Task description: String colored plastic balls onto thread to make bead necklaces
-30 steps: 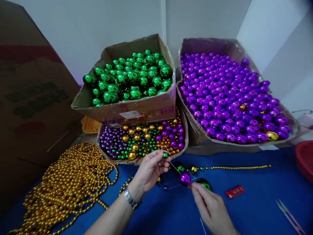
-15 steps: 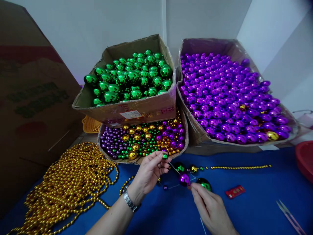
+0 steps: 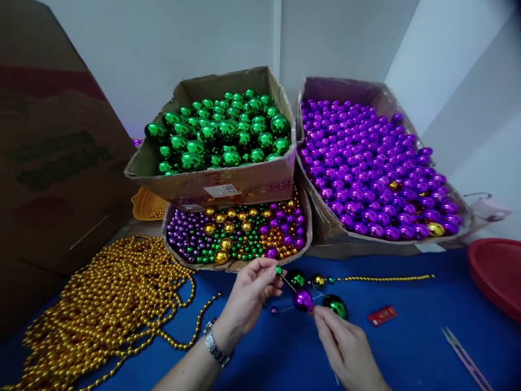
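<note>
Cord direction: The thin cord (image 3: pixel 290 283) is slanting from upper left to lower right at the frame's lower centre, running straight from the small green bead (image 3: pixel 279 270) to the purple ball (image 3: pixel 302 300).
Gold chain direction: The thin gold chain (image 3: pixel 386 278) is lying nearly level, its free end pointing toward the right of the frame.
Ball and bead look: The purple ball is shining like a mirror and looking round; the bead is glossy and much smaller.
Other strung pieces: Two large green balls (image 3: pixel 335 306), a gold ball (image 3: pixel 318 279) and a tiny dark purple bead (image 3: pixel 274 311) are lying around the purple ball, above the blue desk (image 3: pixel 264 358).
Left hand: Wearing a metal watch (image 3: pixel 217 346), the left hand (image 3: pixel 246 298) is reaching up and rightward from the bottom edge, its thumb and forefinger pinching the small green bead, the other fingers curling loosely.
Right hand: The right hand (image 3: pixel 345 342) is pointing up and leftward from the lower right, back uppermost, its fingers grasping the purple ball's lower right end; whether they are also gripping cord is hidden.
</note>
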`<action>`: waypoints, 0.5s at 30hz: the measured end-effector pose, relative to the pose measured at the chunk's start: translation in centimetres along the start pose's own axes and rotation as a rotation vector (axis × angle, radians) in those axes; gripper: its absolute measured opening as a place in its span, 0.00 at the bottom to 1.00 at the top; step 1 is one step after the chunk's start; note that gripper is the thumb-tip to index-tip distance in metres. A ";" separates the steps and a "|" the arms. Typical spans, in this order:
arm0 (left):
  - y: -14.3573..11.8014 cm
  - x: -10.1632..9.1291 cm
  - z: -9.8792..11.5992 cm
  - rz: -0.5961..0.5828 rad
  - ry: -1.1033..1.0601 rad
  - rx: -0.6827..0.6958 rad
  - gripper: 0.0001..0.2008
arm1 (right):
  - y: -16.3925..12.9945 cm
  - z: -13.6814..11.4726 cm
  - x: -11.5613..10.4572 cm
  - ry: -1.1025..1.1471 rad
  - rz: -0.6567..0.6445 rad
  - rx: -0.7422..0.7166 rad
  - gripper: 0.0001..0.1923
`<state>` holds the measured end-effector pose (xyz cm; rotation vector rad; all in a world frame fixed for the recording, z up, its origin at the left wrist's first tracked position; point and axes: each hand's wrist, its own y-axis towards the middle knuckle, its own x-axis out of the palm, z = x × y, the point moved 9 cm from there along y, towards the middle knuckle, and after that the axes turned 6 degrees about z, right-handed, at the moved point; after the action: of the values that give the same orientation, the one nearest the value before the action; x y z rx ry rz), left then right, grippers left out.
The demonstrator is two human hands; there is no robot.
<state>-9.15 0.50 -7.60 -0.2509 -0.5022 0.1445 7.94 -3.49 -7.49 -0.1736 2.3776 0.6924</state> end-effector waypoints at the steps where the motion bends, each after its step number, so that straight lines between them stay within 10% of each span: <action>1: -0.3 0.0 -0.2 -0.003 0.017 0.004 0.11 | 0.0 -0.2 0.0 -0.009 0.002 -0.004 0.12; 15: -0.9 0.6 -1.5 -0.040 0.131 -0.004 0.08 | -0.6 0.9 1.3 0.062 -0.109 0.135 0.12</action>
<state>-7.81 -0.53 -8.32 -0.2523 -0.3775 0.0878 7.63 -3.41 -9.13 -0.2685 2.4435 0.4803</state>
